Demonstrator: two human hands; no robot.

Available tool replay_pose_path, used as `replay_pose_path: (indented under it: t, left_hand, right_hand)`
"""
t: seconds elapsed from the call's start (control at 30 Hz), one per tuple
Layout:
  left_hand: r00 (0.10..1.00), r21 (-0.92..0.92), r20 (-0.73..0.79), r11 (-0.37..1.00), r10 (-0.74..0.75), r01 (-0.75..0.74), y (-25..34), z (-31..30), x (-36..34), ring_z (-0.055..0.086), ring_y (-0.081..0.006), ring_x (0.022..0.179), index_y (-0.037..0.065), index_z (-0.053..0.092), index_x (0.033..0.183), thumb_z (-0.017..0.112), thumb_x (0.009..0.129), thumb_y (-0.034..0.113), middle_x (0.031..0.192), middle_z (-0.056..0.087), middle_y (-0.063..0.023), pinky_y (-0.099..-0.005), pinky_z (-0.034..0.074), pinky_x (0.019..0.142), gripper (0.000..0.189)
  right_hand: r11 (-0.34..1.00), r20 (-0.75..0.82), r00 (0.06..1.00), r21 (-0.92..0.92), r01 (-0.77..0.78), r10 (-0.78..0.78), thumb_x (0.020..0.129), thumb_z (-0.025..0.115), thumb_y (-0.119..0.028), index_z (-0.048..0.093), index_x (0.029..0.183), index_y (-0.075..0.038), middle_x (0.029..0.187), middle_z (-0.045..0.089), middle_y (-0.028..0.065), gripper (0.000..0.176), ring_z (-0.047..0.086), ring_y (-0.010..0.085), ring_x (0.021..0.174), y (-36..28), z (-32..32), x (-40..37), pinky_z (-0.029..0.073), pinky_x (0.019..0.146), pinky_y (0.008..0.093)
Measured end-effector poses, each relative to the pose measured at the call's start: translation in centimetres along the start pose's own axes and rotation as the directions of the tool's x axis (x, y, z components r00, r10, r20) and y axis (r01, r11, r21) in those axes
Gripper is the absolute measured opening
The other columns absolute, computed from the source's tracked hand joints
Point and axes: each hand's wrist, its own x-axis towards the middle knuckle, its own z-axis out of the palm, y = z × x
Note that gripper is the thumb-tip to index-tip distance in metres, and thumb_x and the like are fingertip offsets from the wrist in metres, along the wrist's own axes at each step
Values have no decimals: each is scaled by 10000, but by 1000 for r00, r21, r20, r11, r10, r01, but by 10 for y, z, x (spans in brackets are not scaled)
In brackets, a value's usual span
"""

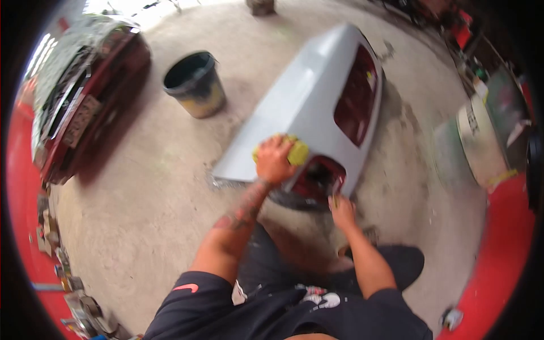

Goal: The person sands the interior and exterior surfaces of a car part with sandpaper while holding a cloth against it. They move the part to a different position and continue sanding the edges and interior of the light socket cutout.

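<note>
A pale grey car body panel [292, 93], with red-lined openings along its right side, sits on the floor at an angle before me. My left hand [274, 164] is closed on a yellow sponge [298, 152] and presses it on the panel's near surface, just left of the nearer opening [320, 177]. At the panel's near right end, my right hand [342, 211] has its fingers curled round the edge by that opening. Its fingertips are small and partly blurred.
A dark bucket [195, 85], yellowish around its lower part, stands left of the panel. Further left is a dark red car [73, 113]. On the right are a greenish-beige drum-like object [475, 133] and a red surface [501, 238]. Assorted items line the lower left edge.
</note>
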Motion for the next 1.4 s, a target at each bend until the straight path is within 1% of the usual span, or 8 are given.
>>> replay_pose_path:
  t: [0.1,0.3,0.43,0.73,0.9,1.13,1.2,1.4]
  left_hand:
    - [1000,7,19,1000,1,-1,1,-3,2,605,-353,1130,125,696,1176,796,617,244,1222,644,-147,-462,472,953,580]
    - [1000,20,-13,1000,15,-15,2,-2,5,612,-283,1136,197,698,1125,769,671,256,1220,647,-41,-449,465,955,463]
    - [1000,31,-16,999,20,-19,5,-5,6,617,-275,1132,196,698,1129,789,672,241,1225,647,-23,-431,472,945,468]
    - [1000,6,-9,1000,2,-2,4,-4,4,610,-283,1144,200,701,1114,772,676,256,1214,648,-38,-446,462,956,448]
    - [1000,-48,-17,999,-3,2,0,-2,3,624,-353,1098,127,709,1129,822,627,267,1200,649,-164,-466,479,942,533]
    - [1000,-72,-30,997,8,-10,6,-11,5,613,-318,1119,162,692,1112,767,665,261,1188,638,-87,-468,470,938,463]
    - [1000,-80,-19,997,7,-9,6,-12,5,597,-315,1130,181,683,1102,772,684,280,1187,627,-83,-475,460,947,439]
    - [1000,-65,-30,998,9,-11,6,-10,4,593,-303,1143,181,672,1104,782,678,269,1203,620,-72,-472,460,949,449]
  right_hand:
    - [890,-267,962,451,65,65,947,663,-342,537,1289,29,1068,658,318,520,617,513,1015,15,-22,17,498,873,505]
    - [889,-309,932,457,-31,191,937,673,-365,617,1158,-71,1075,693,242,372,654,446,1021,57,-34,41,513,833,479]
    - [935,-138,925,19,-355,354,942,627,-508,631,1171,-74,1096,707,213,491,660,425,1079,17,-32,58,517,869,528]
    - [822,91,817,-82,-564,569,822,746,-444,725,1198,-197,1138,735,128,450,689,347,1079,5,-14,46,538,902,485]
    - [949,-240,922,-13,-315,303,784,784,-366,712,1094,-92,1066,727,196,420,689,413,1008,18,-23,85,542,805,509]
    - [921,60,919,-14,-390,390,721,822,-500,738,1098,-121,1071,735,186,541,695,395,1033,35,-5,51,542,851,511]
    - [906,-260,883,-61,-418,390,779,803,-411,734,1084,-113,1034,744,164,432,706,387,1001,9,-24,71,542,826,513]
    - [920,-189,908,-50,-388,373,788,807,-345,732,1103,-120,1024,747,161,394,713,394,957,57,23,54,550,780,509]
